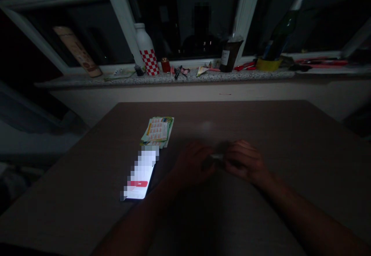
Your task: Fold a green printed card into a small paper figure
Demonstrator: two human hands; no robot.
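My left hand (193, 162) and my right hand (244, 161) are close together over the middle of the table (284, 132). The fingers of both are closed. A small pale strip (216, 156) shows in the gap between them, with an end in each hand; the dim light hides what kind of thing it is. Left of my left hand lies a phone (142, 173) with its screen lit. Just beyond the phone is a loose stack of printed cards (158, 130) with green edges.
A stone windowsill (199, 77) runs behind the table. On it stand a white bottle with red checks (147, 49), a tan cylinder (77, 52), a red jar (165, 65), a dark cup (230, 57) and a green bottle (282, 31) in a yellow ring (269, 64).
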